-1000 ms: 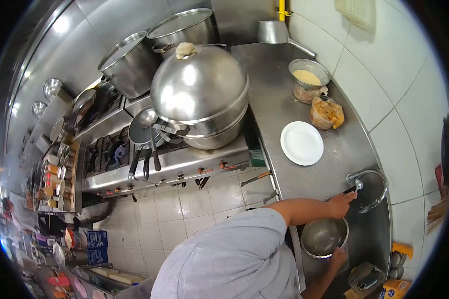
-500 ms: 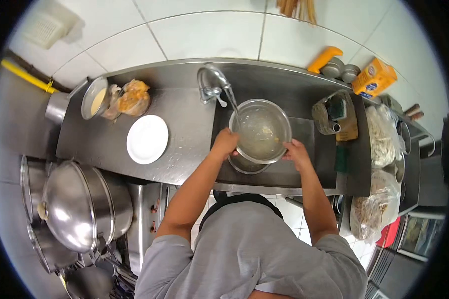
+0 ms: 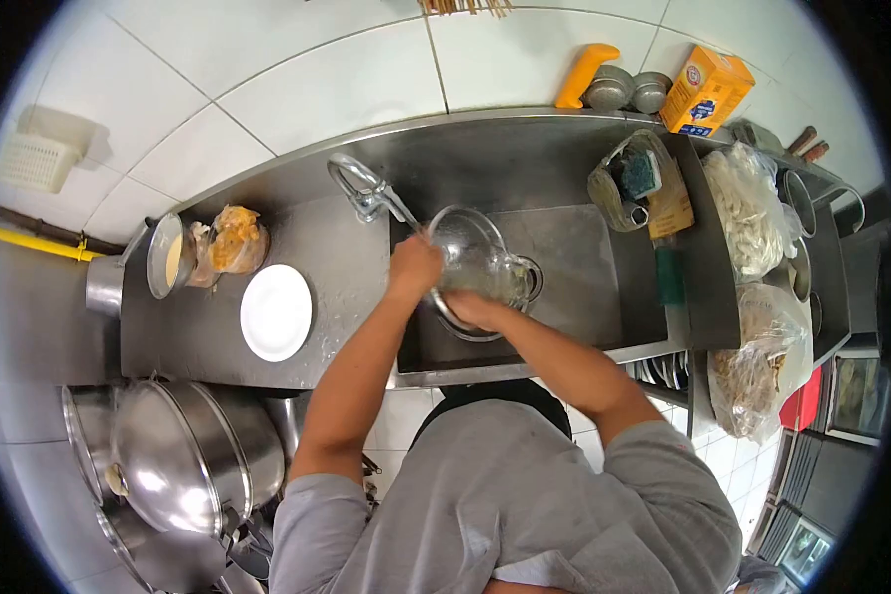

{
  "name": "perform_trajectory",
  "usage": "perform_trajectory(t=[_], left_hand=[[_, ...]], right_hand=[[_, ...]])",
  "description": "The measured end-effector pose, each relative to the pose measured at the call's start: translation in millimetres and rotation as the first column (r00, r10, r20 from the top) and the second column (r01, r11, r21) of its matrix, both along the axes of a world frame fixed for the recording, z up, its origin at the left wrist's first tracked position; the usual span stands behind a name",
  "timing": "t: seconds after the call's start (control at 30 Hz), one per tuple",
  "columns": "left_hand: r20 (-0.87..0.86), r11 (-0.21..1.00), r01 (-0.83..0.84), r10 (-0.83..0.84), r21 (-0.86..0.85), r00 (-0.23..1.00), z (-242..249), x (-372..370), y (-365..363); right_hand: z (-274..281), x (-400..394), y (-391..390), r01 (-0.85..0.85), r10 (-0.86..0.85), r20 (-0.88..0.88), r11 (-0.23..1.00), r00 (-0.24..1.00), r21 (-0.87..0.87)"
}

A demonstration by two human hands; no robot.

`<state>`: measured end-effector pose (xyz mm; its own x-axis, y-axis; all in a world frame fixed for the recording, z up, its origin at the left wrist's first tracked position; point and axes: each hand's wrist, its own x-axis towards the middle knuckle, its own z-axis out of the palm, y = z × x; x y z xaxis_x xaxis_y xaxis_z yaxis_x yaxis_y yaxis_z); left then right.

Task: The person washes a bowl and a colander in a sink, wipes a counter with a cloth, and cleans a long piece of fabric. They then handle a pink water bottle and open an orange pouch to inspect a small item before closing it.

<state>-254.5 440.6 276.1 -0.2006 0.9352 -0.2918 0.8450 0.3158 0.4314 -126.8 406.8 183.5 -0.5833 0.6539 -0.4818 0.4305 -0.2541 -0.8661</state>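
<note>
"Where was the metal bowl (image 3: 465, 246)?"

"In the sink (image 3: 579, 287), straight ahead of the person at twelve o'clock. It was tilted, and a second round rim (image 3: 475, 336) showed beneath it, at six o'clock."

"And the left hand (image 3: 416, 265)?"

"At the bowl's nine o'clock edge, fingers curled closed, gripping the rim."

"Did the right hand (image 3: 475, 310) grip it too?"

"I couldn't tell. It was blurred, low at the bowl's six o'clock side, its fingers partly hidden."

"What stood around the bowl?"

"The faucet (image 3: 368, 201) was near, at ten o'clock, its spout reaching toward the left hand. On the counter (image 3: 351, 259), a white plate (image 3: 277, 312) lay well apart, between eight and nine."

"Anything the other way?"

"At two o'clock, a clear container (image 3: 614, 201) held a green scrub pad (image 3: 641, 175). Farther along that line, an orange box (image 3: 708, 91) stood against the tiled wall (image 3: 535, 61)."
</note>
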Motion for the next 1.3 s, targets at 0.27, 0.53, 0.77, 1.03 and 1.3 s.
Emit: perform_trajectory(t=[0.27,0.53,0.77,1.03,1.3], left_hand=[[0.008,0.988,0.123,-0.124,0.094,0.992,17,4,-3],[-0.386,0.903,0.353,-0.244,0.243,0.890,20,3,-27],[-0.565,0.724,0.639,-0.423,0.260,0.709,52,23,-46],[-0.578,0.620,0.688,-0.423,0.376,0.698,67,15,-40],[-0.622,0.496,0.646,-0.242,0.580,0.745,91,8,-31]], right_hand=[[-93,-20,29,-0.126,0.008,0.225,0.847,0.974,0.516],[-22,69,33,-0.385,-0.046,0.539,0.649,0.841,0.657],[-69,105,53,0.290,-0.212,0.547,0.955,0.810,-0.059],[-62,96,64,-0.220,-0.270,0.543,0.706,0.795,0.673],[-4,127,57,-0.072,-0.600,0.364,0.453,0.712,0.889]])
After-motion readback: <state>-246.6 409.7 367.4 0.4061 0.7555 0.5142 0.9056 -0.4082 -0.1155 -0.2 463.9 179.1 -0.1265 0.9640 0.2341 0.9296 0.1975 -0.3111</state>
